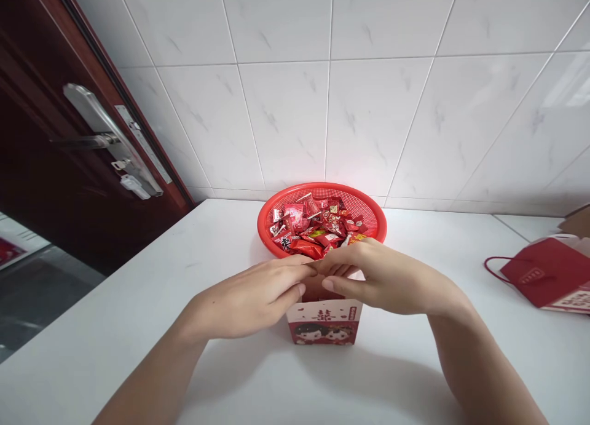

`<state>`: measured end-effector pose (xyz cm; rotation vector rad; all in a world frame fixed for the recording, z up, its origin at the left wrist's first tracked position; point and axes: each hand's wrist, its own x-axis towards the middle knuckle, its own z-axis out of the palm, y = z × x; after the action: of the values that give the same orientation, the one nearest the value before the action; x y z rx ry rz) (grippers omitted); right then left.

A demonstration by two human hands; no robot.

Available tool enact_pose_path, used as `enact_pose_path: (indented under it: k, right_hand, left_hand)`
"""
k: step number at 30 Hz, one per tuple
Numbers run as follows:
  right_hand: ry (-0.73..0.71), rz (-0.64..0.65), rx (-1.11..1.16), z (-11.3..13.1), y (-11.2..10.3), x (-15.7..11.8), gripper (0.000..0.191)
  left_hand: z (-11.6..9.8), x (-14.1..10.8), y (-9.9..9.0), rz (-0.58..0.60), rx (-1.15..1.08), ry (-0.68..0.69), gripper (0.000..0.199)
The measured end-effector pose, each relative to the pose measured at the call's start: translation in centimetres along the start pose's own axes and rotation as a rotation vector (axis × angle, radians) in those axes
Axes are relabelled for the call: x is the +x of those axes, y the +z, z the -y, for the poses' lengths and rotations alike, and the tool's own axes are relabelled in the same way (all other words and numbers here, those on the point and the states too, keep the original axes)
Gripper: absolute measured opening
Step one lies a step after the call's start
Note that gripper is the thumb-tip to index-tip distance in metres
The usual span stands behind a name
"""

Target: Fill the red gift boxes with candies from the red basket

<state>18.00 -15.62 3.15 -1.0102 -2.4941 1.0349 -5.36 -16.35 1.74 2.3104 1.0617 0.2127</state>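
A small red and white gift box (324, 323) stands upright on the white table in front of me, its top open and its front printed with two cartoon faces and a double-happiness sign. My left hand (258, 296) comes in from the left, fingers and thumb at the upper left edge of the box. From the other side, my right hand (378, 276) curls its fingers over the upper right and back edge, thumb at the opening. Both hands hide part of the top flaps. Little of the box's inside shows.
Right behind the box sits a red plastic basket (378, 219) with several wrapped candies (318, 225). A red box with a cord handle (548, 271) lies at the right. White wall tiles (286, 117) rise behind the table (221, 382); a dark red door (41, 142) stands at left.
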Motion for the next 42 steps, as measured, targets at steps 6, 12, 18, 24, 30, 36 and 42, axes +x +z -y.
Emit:
enact_pose_path:
  k: [6,12,18,24,30,36,42]
  right_hand:
    - [-0.050,-0.194,-0.012,-0.2,-2.5,-2.6,0.022]
    - [0.158,-0.174,-0.331,-1.5,-2.7,-3.4,0.065]
    - [0.211,-0.088,-0.409,-1.7,-1.7,-1.4,0.032]
    - [0.022,0.007,-0.154,-2.3,-3.3,-1.2,0.040]
    - [-0.087,0.016,0.028,-3.9,-2.5,-1.3,0.043]
    - [0.078,-0.244,-0.062,-5.2,1.2,-3.4,0.030]
    - [0.572,-0.576,-0.349,-6.4,-1.1,-10.6,0.027]
  left_hand:
    - [-0.5,0.1,-1.2,-0.014,-0.053,0.047,0.039]
    - [0.0,0.5,-1.0,-0.098,0.021,0.037,0.058]
    - [0.8,1.7,-0.1,-0.204,0.068,-0.019,0.059]
    - [0.7,1.9,-0.2,-0.252,0.012,0.063,0.034]
    - [0.5,2.4,0.6,-0.378,-0.027,0.185,0.025]
    - [0.5,3.6,2.5,-0.342,-0.128,0.305,0.027]
    - [0.4,3.2,2.2,-0.225,0.002,0.297,0.030]
